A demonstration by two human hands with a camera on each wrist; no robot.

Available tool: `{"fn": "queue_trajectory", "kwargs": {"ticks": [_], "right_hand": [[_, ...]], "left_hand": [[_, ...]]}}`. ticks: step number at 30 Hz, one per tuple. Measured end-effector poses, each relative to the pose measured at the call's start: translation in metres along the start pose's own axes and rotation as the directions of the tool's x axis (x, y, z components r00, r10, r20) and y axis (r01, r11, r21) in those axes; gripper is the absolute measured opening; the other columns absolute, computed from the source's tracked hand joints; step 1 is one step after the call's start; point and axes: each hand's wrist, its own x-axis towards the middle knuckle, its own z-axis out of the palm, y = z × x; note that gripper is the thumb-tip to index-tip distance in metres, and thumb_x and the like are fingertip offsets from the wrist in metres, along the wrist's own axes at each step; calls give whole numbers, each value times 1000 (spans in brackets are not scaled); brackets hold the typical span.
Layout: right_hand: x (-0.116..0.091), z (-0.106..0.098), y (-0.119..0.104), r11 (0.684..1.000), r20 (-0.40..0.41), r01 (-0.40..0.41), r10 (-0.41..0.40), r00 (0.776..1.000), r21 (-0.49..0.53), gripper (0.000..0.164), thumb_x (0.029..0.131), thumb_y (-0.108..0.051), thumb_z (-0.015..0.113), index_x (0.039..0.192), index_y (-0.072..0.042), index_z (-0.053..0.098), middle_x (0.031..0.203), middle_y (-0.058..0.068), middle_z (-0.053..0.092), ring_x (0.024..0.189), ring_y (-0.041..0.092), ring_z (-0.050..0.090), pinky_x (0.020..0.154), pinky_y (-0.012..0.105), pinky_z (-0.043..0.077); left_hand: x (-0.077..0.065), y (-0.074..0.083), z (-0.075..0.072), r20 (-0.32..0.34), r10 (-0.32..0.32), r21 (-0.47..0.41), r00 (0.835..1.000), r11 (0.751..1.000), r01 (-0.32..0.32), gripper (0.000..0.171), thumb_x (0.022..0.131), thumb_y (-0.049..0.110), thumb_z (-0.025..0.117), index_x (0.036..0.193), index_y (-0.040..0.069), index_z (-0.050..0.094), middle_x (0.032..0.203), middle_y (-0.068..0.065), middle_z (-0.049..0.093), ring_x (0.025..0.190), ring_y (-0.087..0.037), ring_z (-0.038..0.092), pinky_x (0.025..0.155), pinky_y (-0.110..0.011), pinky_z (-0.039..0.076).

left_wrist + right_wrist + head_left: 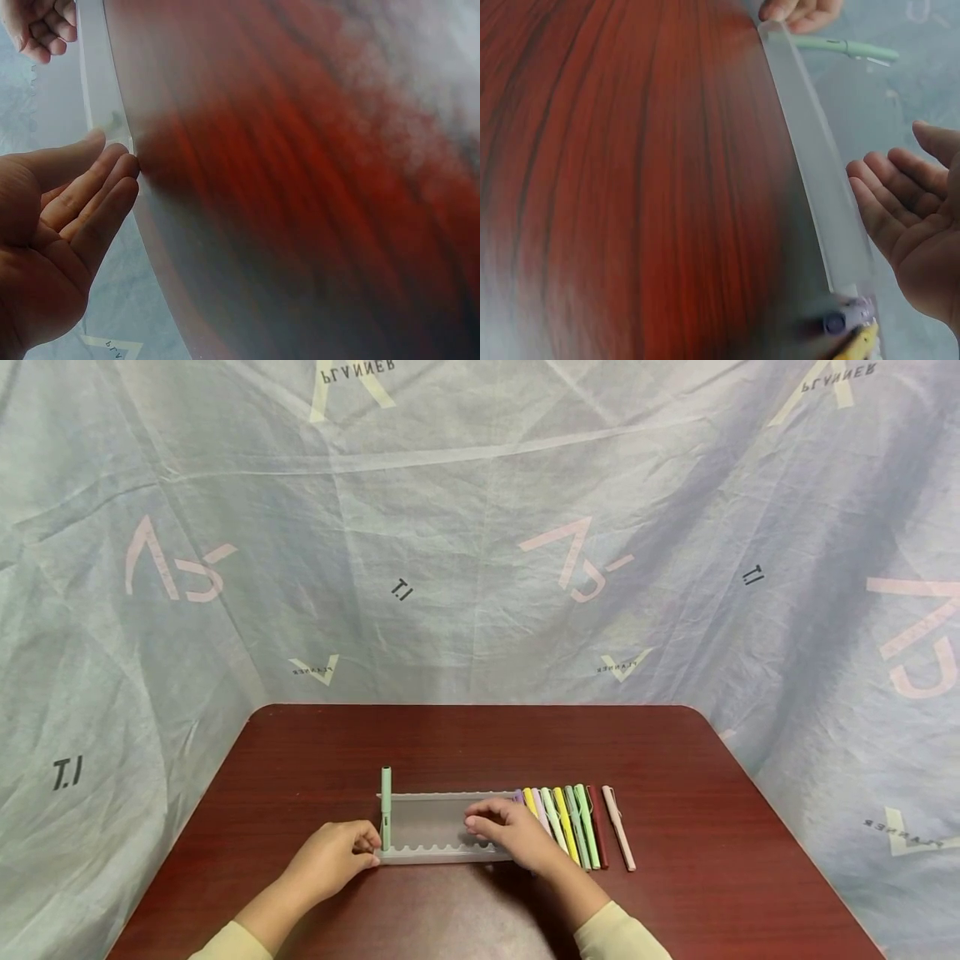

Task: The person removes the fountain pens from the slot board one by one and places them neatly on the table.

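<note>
A translucent pen tray (427,820) with notched edges lies on the table. One light green pen (386,810) rests across its leftmost notches, its cap end beyond the far edge. At the tray's front left corner, my left hand (330,858) pinches the end between thumb and fingers; the left wrist view also shows this hand (67,225) there. My right hand (517,835) hovers over the tray's right part, fingers loosely bent and holding nothing. The right wrist view shows its palm (930,232) bare beside the tray wall (817,172).
Right of the tray lies a row of several pens, among them a yellow pen (564,822), a dark red pen (597,827) and, slightly apart, a pale pink pen (618,828). A purple pen (847,316) lies closest to the tray's right end. Printed cloth (465,527) surrounds the table (450,743).
</note>
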Motion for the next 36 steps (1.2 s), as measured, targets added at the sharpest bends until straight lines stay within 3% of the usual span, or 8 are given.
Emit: {"fn": "queue_trajectory", "kwargs": {"ticks": [6,16,28,36], "right_hand": [[8,16,-2,998,26,21,-19,999,-65,36,95,-31,65,117,-2,67,98,11,73,91,28,69,75,29,55],[25,45,-14,983,41,40,-33,999,-179,34,95,-33,65,117,-8,69,94,-4,72,79,7,64,68,23,51],[50,84,-22,993,30,22,-18,999,-116,33,91,-30,69,114,-5,70,83,0,71,73,16,68,61,22,52],[59,96,-26,997,10,-18,19,1000,-73,30,91,-30,70,111,-9,71,92,-1,73,74,16,71,62,22,54]], "left_hand": [[-1,-1,0,1,-4,2,1000,1000,4,17,79,19,81,83,25,65,81,15,69,79,-4,66,72,-28,52],[0,-3,0,4,-3,-1,1000,1000,3,18,78,18,81,83,26,65,80,16,69,79,-3,66,71,-28,52],[2,-4,0,15,20,-14,1000,1000,-20,18,79,16,81,85,24,66,81,14,69,78,-2,66,69,-25,52],[2,-4,-1,34,11,-23,999,1000,-10,16,80,17,80,86,24,66,82,15,69,78,-3,66,68,-25,52]]}}
